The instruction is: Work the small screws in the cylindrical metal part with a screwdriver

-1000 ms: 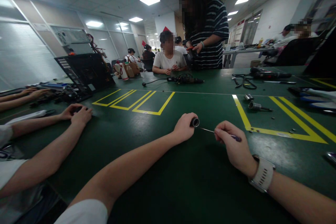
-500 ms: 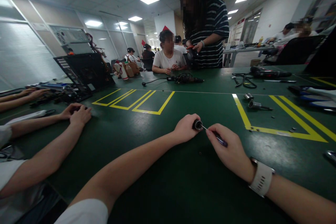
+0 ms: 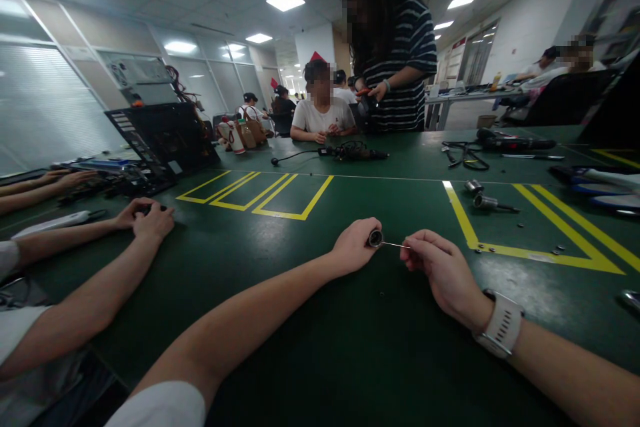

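Note:
My left hand (image 3: 354,245) rests on the green table (image 3: 300,320) and is closed round a small dark cylindrical part (image 3: 374,238), whose open end faces right. My right hand (image 3: 439,269), with a white watch on the wrist, pinches a thin screwdriver (image 3: 396,245). Its metal shaft runs left and its tip sits at the mouth of the part. The handle is hidden inside my fingers. A tiny screw (image 3: 382,293) lies on the table just below my hands.
A co-worker's forearms and hands (image 3: 145,217) lie on the table at left, near a black computer case (image 3: 160,140). Metal parts (image 3: 484,199) and small screws sit inside yellow floor-tape lines at right. Cables and a power tool (image 3: 355,152) lie farther back. A person sits and another stands beyond.
My right hand pushed the screwdriver in toward the part half a second ago, then drew back a little to the right. My left hand stayed put with the part.

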Demonstrator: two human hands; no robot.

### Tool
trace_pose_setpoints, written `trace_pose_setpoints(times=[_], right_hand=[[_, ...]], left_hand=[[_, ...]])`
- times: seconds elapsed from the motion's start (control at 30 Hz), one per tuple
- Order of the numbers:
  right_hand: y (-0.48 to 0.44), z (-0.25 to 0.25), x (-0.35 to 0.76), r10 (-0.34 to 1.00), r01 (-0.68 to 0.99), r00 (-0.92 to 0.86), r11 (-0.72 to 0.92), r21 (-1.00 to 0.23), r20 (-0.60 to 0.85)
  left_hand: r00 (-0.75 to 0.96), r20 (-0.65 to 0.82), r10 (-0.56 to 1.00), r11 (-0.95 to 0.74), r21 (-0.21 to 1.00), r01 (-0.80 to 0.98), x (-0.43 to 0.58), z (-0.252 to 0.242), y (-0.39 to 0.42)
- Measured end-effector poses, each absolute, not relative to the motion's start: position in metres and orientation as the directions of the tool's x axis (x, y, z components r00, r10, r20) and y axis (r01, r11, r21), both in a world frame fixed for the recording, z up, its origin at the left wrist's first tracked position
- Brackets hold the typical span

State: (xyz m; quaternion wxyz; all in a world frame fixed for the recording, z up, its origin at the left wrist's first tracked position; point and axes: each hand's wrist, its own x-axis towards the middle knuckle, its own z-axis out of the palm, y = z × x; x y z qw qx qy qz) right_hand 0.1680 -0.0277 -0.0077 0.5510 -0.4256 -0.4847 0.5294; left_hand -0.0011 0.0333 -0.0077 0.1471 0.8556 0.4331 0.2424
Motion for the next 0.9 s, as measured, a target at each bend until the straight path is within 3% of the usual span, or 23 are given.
trace_pose_setpoints(times=[0.13,0.2,0.37,0.53,0.73,0.9], right_hand=[[-0.032,-0.008,0.166,0.983,0.023,-0.016,0.183,-0.983,0.182],[-0.034,-0.007,0.165,0.982,0.028,-0.059,0.183,-0.983,0.181],[-0.032,-0.002,0.165,0.988,-0.229,-0.149,0.001,-0.973,0.036],[-0.022,-0.003,0.171,0.974,-0.455,-0.182,-0.207,-0.866,-0.136],[-0.017,-0.005,0.174,0.968,-0.525,-0.143,-0.25,-0.813,-0.205],[-0.022,-0.002,0.17,0.981,-0.511,-0.101,-0.193,-0.838,-0.165]], left_hand=[[0.503,0.31,0.807,-0.59,0.456,0.666,-0.001,-0.007,0.033],[0.489,0.326,0.809,-0.588,0.464,0.663,-0.002,-0.007,0.034],[0.45,0.34,0.826,-0.563,0.538,0.627,-0.003,-0.008,0.037],[0.49,0.382,0.784,-0.619,0.546,0.564,-0.003,-0.013,0.04],[0.532,0.372,0.761,-0.642,0.552,0.532,-0.003,-0.013,0.041],[0.537,0.369,0.758,-0.647,0.532,0.547,-0.003,-0.013,0.04]])
